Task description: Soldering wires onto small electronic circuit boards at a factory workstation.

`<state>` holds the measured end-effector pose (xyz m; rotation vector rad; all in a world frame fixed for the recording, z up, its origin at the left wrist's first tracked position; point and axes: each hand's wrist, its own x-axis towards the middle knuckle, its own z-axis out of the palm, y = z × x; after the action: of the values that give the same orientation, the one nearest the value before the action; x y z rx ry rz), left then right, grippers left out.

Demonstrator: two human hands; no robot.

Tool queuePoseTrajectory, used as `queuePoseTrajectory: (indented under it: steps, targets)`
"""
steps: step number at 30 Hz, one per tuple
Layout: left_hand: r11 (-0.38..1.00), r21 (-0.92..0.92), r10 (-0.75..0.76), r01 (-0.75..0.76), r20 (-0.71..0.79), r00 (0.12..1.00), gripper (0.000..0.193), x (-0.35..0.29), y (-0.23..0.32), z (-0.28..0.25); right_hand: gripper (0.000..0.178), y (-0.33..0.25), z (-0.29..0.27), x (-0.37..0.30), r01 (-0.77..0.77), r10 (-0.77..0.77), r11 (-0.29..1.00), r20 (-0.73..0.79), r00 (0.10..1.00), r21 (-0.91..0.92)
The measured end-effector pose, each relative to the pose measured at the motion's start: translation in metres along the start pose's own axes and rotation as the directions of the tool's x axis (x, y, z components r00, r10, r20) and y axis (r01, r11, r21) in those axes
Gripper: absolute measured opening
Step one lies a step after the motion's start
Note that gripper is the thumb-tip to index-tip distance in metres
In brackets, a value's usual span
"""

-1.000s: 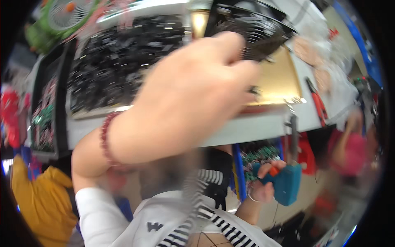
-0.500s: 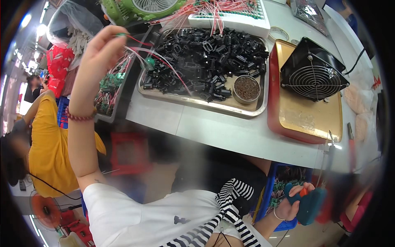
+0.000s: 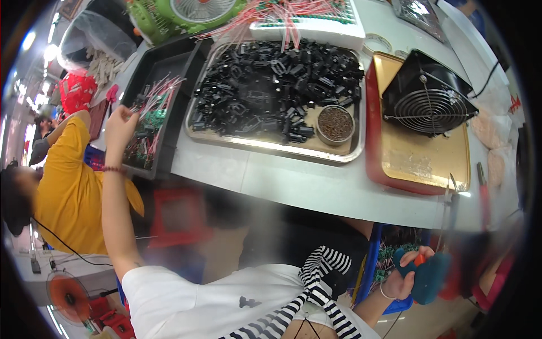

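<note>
My left hand is at the left side of a long dark tray, its thumb and fingers curled together. I cannot make out what, if anything, is between the fingertips. Beside it in the tray lie green circuit boards with red and white wires. Low on the right, my right hand is wrapped round a teal soldering gun with an orange trigger, its thin metal shaft pointing up. Behind it, a blue bin holds more wired boards.
A metal tray of black plastic parts also holds a round tin of brown wool. A black fan stands on a gold-topped red box. Wired boards fill a white foam box. A co-worker in yellow sits left.
My left hand has come down and left from above to the dark tray. The green board with red and white wires it held no longer trails from it. My right hand stays nearly still.
</note>
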<state>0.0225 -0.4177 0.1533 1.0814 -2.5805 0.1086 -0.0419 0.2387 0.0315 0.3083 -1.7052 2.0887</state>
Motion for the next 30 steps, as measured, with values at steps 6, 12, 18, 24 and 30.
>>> queuePoseTrajectory:
  steps: [6, 12, 18, 24, 30]
  targets:
    - [0.907, 0.266, 0.386, -0.327, -0.213, 0.898, 0.013, -0.018, 0.094, -0.042, 0.056, 0.0, 0.022, 0.008, 0.113, -0.108, 0.992, 0.096, 0.99, -0.048]
    - [0.445, -0.265, 0.845, -0.856, -0.193, 0.499, 0.011, -0.032, 0.268, -0.038, 0.056, -0.017, 0.028, 0.01, 0.112, -0.112, 0.994, 0.088, 0.99, 0.002]
    - [0.303, -0.305, 0.929, -0.903, -0.116, 0.351, 0.018, -0.033, 0.327, -0.001, 0.064, -0.021, 0.011, -0.001, 0.015, -0.013, 0.983, 0.01, 1.0, -0.184]
    - [0.337, -0.3, 0.913, -0.892, -0.128, 0.388, 0.014, -0.024, 0.332, 0.014, 0.062, -0.018, 0.004, -0.001, -0.002, -0.002, 0.985, -0.025, 1.0, -0.17]
    - [0.348, -0.304, 0.904, -0.887, -0.141, 0.403, 0.015, -0.031, 0.327, 0.015, 0.064, -0.014, 0.012, 0.006, -0.005, 0.002, 0.996, -0.027, 1.0, -0.089]
